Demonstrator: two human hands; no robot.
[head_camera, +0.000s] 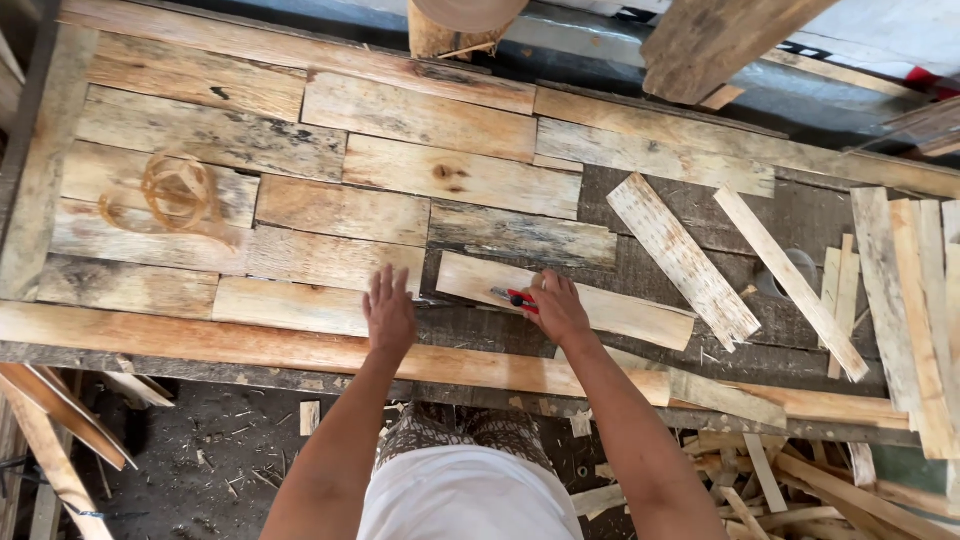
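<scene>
My left hand (389, 312) lies flat, fingers spread, on a pale wooden plank (290, 305) fitted into a patchwork panel of boards (420, 170). My right hand (556, 308) grips a red marker-like tool (519, 299), its tip against a loose light plank (620, 312) lying at a slant over a dark gap in the panel. The tool's dark tip points left, toward the plank's left end.
Two loose planks (682, 258) (790, 280) lie diagonally to the right, with a stack of slats (915, 300) at the far right. A coil of brown strap (178, 190) rests on the left boards. Wood offcuts (760, 480) litter the ground below the frame's front rail (250, 345).
</scene>
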